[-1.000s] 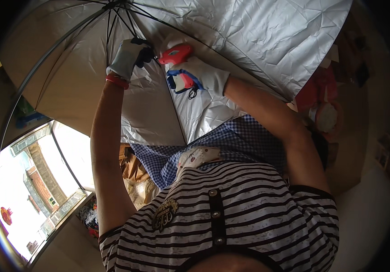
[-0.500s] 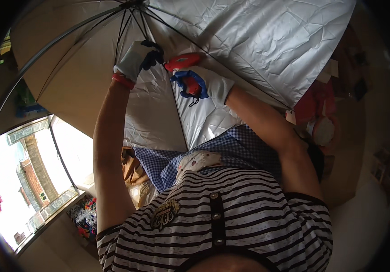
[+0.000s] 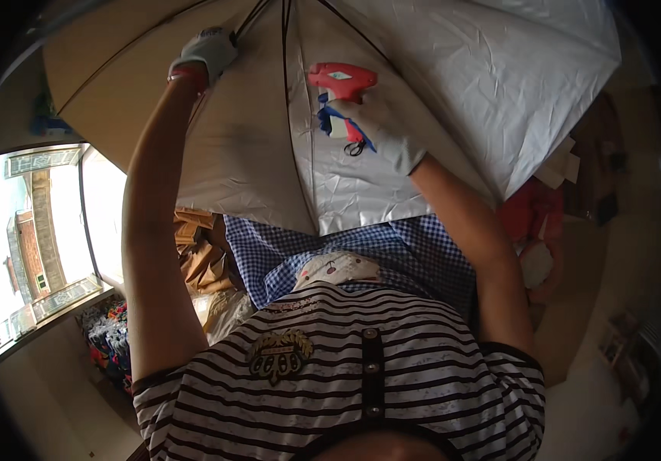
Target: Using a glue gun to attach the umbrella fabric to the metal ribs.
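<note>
The right hand point(image 3: 380, 127), in a pale work glove with red and blue marks on its back, is closed around the grip of a red plastic gun-shaped tool point(image 3: 342, 81). The tool's body sticks out above the knuckles and lies against the silver inner lining of an open umbrella point(image 3: 453, 84), just right of one dark rib point(image 3: 288, 92). A small dark loop hangs at the glove's lower edge; what it belongs to is hard to make out.

The left hand point(image 3: 206, 52), also gloved in pale fabric with a red cuff, is raised higher and further left. It is curled shut near where several ribs run together at the top of the canopy, and it seems to grip one of them, though the fingers are turned away and the exact hold cannot be told.

Both bare forearms rise from the lower edge, the left nearly straight up, the right slanting in from the right. The umbrella canopy fills the upper half of the view: its right panels are crinkled silver, its left panel a duller tan.

Below the canopy lies a blue-and-white checked cloth point(image 3: 269, 257), with a small white piece printed with cherries point(image 3: 338, 269) on it. The person wears a black-and-white striped shirt point(image 3: 392, 369) with a gold emblem. To the left are brown cardboard pieces point(image 3: 200, 261), a bright window point(image 3: 23, 238), and colourful bundles point(image 3: 107, 338) under its sill. Red items point(image 3: 534, 219) sit at the right.
</note>
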A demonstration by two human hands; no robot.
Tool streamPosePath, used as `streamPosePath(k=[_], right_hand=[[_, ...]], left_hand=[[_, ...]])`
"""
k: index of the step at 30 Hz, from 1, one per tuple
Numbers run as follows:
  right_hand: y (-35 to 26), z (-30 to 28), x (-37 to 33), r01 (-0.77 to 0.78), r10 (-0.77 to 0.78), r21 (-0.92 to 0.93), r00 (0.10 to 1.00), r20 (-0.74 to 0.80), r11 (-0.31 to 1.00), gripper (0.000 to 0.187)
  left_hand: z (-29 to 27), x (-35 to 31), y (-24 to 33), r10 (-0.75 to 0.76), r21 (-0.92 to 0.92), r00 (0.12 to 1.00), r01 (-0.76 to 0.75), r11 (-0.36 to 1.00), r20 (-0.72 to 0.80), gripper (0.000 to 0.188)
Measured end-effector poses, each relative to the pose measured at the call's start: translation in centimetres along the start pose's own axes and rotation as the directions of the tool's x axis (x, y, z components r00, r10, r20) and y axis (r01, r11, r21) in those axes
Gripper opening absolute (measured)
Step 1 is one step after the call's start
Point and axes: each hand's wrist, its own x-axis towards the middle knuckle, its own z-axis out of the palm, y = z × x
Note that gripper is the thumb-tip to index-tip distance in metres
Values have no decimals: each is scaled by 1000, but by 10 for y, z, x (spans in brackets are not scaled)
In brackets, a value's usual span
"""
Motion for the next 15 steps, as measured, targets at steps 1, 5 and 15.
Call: streamPosePath(k=[1,5,15], right_hand=[[3,-2,1,-81,80,-28,996,-26,996,38],[35,-4,5,193,-173,65,956,-235,979,35],[54,-5,10,67,-28,290,990,-138,955,28]], left_hand=[[8,-8,5,24,65,996,-18,998,-85,44],[60,-46,51,31,-109,716,-149,983,-697,42],[98,-29,98,136,-690,987,-43,723,81,32]])
